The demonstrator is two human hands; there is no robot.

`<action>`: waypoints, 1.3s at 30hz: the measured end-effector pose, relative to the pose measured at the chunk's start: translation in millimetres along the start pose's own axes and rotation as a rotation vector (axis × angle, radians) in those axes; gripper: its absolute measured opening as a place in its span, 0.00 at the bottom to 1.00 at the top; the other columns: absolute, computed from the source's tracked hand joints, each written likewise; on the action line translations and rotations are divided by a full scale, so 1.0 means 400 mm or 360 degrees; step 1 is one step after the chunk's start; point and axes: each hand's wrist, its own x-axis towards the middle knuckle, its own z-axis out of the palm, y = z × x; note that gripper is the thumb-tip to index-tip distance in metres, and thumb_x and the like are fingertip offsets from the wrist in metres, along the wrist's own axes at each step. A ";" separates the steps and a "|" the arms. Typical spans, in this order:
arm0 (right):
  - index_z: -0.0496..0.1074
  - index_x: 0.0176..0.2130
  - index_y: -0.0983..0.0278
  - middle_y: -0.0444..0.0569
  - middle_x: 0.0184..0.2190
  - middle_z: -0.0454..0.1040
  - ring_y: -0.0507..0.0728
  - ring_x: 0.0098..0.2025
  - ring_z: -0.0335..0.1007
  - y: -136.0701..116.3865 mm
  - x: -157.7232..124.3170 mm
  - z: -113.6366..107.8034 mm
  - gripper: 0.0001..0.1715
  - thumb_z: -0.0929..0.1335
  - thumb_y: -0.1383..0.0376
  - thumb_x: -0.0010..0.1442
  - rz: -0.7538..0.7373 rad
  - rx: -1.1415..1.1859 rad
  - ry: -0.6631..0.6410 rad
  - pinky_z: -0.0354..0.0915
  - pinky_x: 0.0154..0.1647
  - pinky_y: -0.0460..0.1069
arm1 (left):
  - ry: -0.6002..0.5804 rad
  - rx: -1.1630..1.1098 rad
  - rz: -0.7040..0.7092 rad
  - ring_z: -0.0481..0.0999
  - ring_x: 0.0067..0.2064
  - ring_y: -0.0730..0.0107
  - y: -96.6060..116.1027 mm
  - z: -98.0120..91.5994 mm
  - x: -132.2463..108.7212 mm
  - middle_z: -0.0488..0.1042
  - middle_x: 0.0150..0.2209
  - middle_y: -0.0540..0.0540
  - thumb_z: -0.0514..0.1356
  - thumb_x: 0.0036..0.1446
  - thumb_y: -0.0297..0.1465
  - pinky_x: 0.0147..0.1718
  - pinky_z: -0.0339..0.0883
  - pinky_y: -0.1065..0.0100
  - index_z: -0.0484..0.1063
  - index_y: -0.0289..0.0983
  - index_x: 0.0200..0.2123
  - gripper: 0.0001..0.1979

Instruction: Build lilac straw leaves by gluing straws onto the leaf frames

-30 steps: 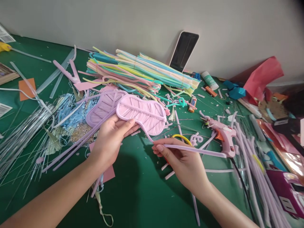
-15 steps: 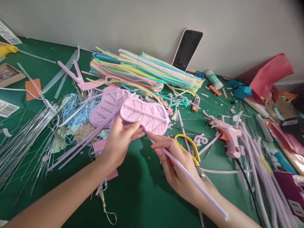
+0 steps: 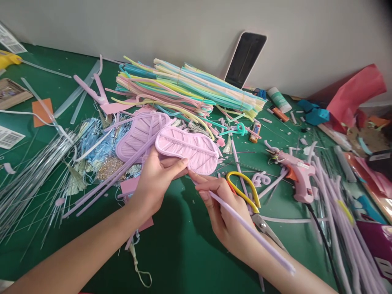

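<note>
My left hand (image 3: 156,179) grips a pale pink, sole-shaped piece made of pipe cleaners (image 3: 186,149) by its near edge, thumb on top. The piece has a raised centre rib with slanting rows and a rounded border. A lilac pipe cleaner (image 3: 254,234) is pinched in my right hand (image 3: 223,208); its far end meets the lower edge of the piece, and its loose end runs back over my wrist. Behind the piece lies a similar lilac sole shape (image 3: 139,136), with long lilac stems (image 3: 107,183) across it. Yellow-handled scissors (image 3: 259,196) lie partly under my right hand.
Bundled coloured pipe cleaners (image 3: 190,90) lie before a propped phone (image 3: 246,59). At right are a pink glue gun (image 3: 295,171) with its cord and a lilac stem bundle (image 3: 339,212). Wires (image 3: 33,188), blue tassels (image 3: 99,141) and scraps spread over the green table (image 3: 171,253).
My left thumb has slid a little right along the edge of the piece. My right hand keeps its pinch on the pipe cleaner. The view has shifted slightly.
</note>
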 end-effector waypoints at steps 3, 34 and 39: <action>0.63 0.46 0.60 0.54 0.54 0.74 0.51 0.58 0.69 -0.002 0.001 -0.010 0.09 0.61 0.73 0.67 0.0017 -0.0066 0.0009 0.68 0.53 0.44 | -0.0027 0.0046 0.0029 0.81 0.43 0.62 -0.002 -0.004 0.000 0.80 0.43 0.44 0.70 0.48 0.31 0.40 0.78 0.65 0.66 0.38 0.52 0.28; 0.77 0.35 0.60 0.45 0.31 0.81 0.55 0.31 0.76 0.063 0.028 -0.058 0.08 0.69 0.60 0.62 0.0315 -0.0284 0.0284 0.70 0.34 0.49 | -0.0030 0.0096 0.0024 0.81 0.46 0.55 0.008 -0.009 -0.005 0.82 0.40 0.45 0.73 0.42 0.27 0.47 0.77 0.58 0.72 0.39 0.45 0.25; 0.77 0.35 0.60 0.45 0.31 0.81 0.54 0.31 0.76 0.069 0.032 -0.059 0.07 0.69 0.61 0.62 0.0351 -0.0309 0.0239 0.68 0.34 0.48 | -0.0091 0.0075 0.0032 0.79 0.49 0.57 0.007 -0.011 -0.005 0.81 0.43 0.45 0.72 0.45 0.28 0.48 0.75 0.62 0.71 0.40 0.48 0.25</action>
